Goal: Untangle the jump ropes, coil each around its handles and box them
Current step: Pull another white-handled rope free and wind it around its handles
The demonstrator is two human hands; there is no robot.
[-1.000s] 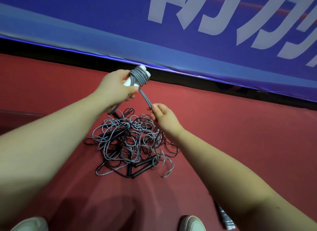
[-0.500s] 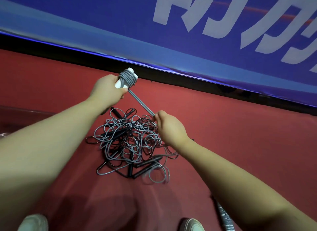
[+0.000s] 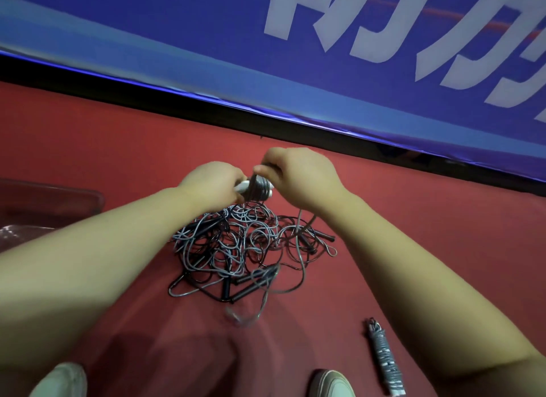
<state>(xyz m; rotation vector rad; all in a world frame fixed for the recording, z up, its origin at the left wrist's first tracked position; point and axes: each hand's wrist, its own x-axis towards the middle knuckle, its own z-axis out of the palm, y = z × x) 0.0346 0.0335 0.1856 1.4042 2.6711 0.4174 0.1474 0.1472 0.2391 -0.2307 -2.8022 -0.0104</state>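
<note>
L hand [image 3: 212,187] grips wound handles [image 3: 243,186]; R hand [image 3: 304,178] prob. pinches cord [image 3: 256,181] above tangle [image 3: 236,249], banner edge [image 3: 266,110] beyond.

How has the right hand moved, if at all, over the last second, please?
Yes. The right hand, pinching the rope, has risen from the tangled pile's edge toward the blue banner, to the coiled handles that the left hand holds.

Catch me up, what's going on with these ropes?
A person is partway through coiling one jump rope. The left hand grips its white handles, with grey rope wrapped around them; the right hand pinches that rope at the coil. The tangled pile lies on the red floor below the hands. One finished bundle lies by the right shoe.
</note>
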